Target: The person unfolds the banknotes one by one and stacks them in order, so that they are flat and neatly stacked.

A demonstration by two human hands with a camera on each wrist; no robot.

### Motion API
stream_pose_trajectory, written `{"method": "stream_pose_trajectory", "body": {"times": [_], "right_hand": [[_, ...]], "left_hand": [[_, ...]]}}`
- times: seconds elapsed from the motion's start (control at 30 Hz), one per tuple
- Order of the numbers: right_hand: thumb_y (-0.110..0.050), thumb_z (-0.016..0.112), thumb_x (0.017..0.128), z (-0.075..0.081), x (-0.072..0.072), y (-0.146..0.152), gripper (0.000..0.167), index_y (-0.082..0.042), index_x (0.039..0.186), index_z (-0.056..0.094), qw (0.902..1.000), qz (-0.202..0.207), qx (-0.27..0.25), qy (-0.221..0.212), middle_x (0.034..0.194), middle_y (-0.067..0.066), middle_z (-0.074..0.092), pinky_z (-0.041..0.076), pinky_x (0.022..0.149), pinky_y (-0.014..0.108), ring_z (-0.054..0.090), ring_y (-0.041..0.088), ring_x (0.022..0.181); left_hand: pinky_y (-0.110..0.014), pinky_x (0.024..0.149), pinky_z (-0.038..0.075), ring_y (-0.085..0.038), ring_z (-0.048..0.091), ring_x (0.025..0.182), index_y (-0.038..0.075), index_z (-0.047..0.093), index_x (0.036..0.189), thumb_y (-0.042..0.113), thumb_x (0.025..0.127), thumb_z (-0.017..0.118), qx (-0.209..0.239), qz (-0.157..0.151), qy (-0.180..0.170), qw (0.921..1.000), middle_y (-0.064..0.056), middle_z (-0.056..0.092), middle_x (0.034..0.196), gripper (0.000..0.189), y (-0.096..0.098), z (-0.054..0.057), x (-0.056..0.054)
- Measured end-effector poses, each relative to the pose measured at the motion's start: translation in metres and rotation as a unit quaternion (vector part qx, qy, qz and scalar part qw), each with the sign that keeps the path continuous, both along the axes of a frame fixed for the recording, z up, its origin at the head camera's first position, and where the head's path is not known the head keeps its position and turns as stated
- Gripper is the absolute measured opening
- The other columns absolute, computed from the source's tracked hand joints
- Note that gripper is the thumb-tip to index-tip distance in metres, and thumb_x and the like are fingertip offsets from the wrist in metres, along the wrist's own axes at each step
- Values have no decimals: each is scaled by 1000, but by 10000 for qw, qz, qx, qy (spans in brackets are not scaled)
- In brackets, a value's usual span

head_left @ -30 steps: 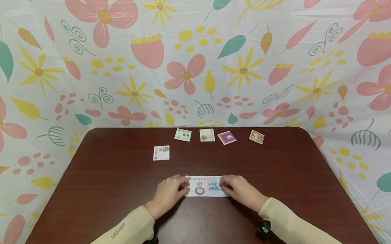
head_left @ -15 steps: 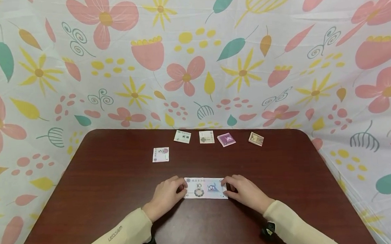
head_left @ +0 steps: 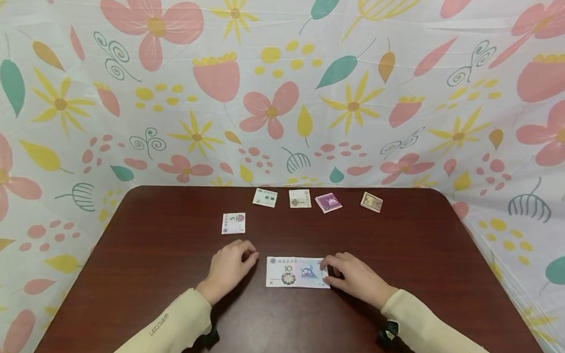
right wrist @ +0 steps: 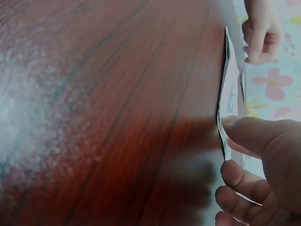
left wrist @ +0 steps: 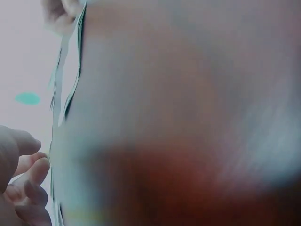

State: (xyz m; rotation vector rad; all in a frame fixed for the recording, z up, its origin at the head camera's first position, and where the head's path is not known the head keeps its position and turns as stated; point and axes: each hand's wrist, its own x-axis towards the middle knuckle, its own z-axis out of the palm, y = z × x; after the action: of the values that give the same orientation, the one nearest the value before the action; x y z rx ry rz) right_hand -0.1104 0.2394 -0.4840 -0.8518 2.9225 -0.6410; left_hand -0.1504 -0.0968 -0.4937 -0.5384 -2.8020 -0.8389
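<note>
A pale play banknote (head_left: 287,272) printed with a 10 and a blue cartoon figure lies unfolded on the table before me. At its right end my right hand (head_left: 357,278) holds it, the thumb (right wrist: 256,134) on its near edge in the right wrist view. My left hand (head_left: 227,270) is off the note, just left of it, with loosely bent fingers and nothing in them. Edge-on in the left wrist view, the note (left wrist: 73,66) shows slightly parted layers. Nearest beyond my left hand is a small folded 5 note (head_left: 234,223).
Along the far edge of the brown table (head_left: 171,241) lie a greenish folded note (head_left: 265,197), a pale note (head_left: 300,198), a purple note (head_left: 328,202) and a brown note (head_left: 372,202). A flower-print cloth (head_left: 272,161) hangs right behind the table.
My left hand has let go of the 10 note's left end and moved left and slightly away from me. My right hand stays at the right end; the note lies nearly where it was.
</note>
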Motion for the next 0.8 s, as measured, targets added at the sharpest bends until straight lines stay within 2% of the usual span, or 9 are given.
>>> {"method": "stream_pose_trajectory", "body": {"times": [0.23,0.4,0.57,0.8], "right_hand": [[-17,81,92,-2,0,1,22,-19,111,69,10000,17,15,86,79,-10,51,42,66,24,46,6,76],[-17,81,92,-2,0,0,22,-18,110,69,9999,60,-22,127,79,-10,52,43,66,24,47,8,77],[-17,81,92,-2,0,1,22,-19,111,69,10000,36,-34,85,79,-10,51,42,66,24,47,8,76],[-19,81,92,0,-1,2,23,-21,112,69,10000,-3,13,55,78,-10,51,41,66,24,46,7,77]], "left_hand": [[-41,56,49,-17,60,64,17,72,86,28,95,76,151,932,-359,9949,2,68,79,14,-28,3,-35],[-41,58,48,-21,60,64,12,70,91,38,97,73,86,1501,-695,9862,-2,67,80,27,-49,2,-50],[-40,54,47,-24,57,60,5,67,98,51,96,72,8,1769,-919,9799,-9,65,81,46,-58,1,-58],[-47,61,51,-29,59,65,3,63,99,57,92,73,-169,1912,-1038,9759,-13,63,86,56,-51,-2,-61]]}}
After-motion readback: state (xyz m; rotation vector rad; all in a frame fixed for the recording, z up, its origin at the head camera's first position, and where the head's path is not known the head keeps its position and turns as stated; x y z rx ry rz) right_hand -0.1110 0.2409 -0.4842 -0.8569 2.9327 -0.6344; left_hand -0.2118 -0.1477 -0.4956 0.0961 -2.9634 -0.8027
